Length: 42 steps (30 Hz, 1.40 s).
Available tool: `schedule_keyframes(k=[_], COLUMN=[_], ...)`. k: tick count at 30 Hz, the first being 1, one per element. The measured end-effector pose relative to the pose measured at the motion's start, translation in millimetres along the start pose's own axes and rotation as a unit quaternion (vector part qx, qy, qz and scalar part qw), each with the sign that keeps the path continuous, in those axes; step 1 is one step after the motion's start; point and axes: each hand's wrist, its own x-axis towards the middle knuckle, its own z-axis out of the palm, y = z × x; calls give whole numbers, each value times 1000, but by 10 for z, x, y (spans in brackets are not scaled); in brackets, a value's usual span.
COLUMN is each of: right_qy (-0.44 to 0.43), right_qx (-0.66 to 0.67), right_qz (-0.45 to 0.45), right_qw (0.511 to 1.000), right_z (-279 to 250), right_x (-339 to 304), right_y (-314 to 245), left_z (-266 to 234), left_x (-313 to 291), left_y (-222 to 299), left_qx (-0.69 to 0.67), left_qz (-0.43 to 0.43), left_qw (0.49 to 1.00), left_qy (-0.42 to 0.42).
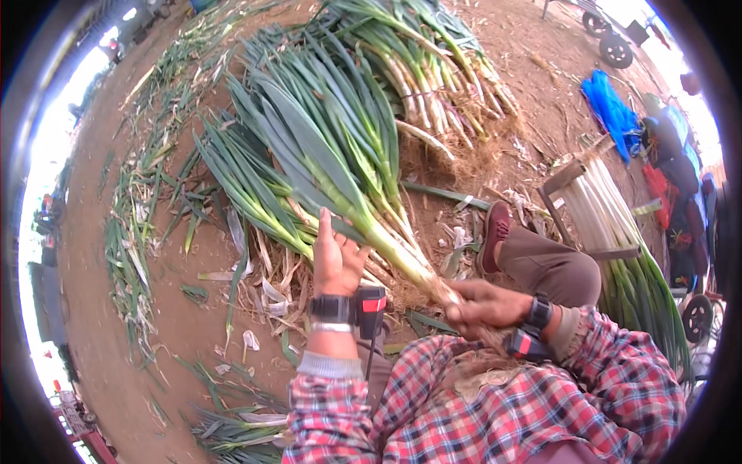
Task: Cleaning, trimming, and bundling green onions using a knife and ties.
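Observation:
My right hand (485,306) is closed around the root end of a large leek (396,251). The leek slants up and away to the left, its pale stalk near me and its broad green leaves far off. My left hand (338,261) is at the lower side of the stalk, where white turns to green. One finger points up and the others are loosely apart; the hand looks open, and its contact with the leaves is partly hidden. Just beyond lies a pile of unpeeled leeks (309,108), with another rooted bunch (440,93) behind it.
At the right, a metal frame (563,177) holds a bundle of white-stalked leeks (610,209). Blue plastic (610,112) and a red bag (659,193) lie beyond it. Leaf scraps (131,263) litter the dirt ground at left. My shoe (496,236) is near the pile.

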Motion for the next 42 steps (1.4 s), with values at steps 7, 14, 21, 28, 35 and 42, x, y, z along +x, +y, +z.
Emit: schedule_keyframes(k=[7,14,21,28,35,42], right_qy=[33,71,35,238,159,69], right_qx=[-172,4,-24,-337,-137,-141], right_qz=[-111,-334,-343,-458,-425,-324], right_qw=[978,940,938,787,880,933], right_z=[290,641,827,1128,945,774], right_x=[-281,23,-78,-138,-88,-262], right_y=[-209,-784,-803,-757,-416,-527], left_z=[731,1120,975,182,1003,871], left_x=[-942,-1323,-1723,-1365,-1764,-1768], left_y=[97,-200,-102,144,-50,-386], left_qx=[101,190,256,-69,78,124], left_qz=[184,257,326,235,243,290], left_qw=[968,925,889,968,943,938], left_qy=[-134,-204,-193,59,-215,-147])
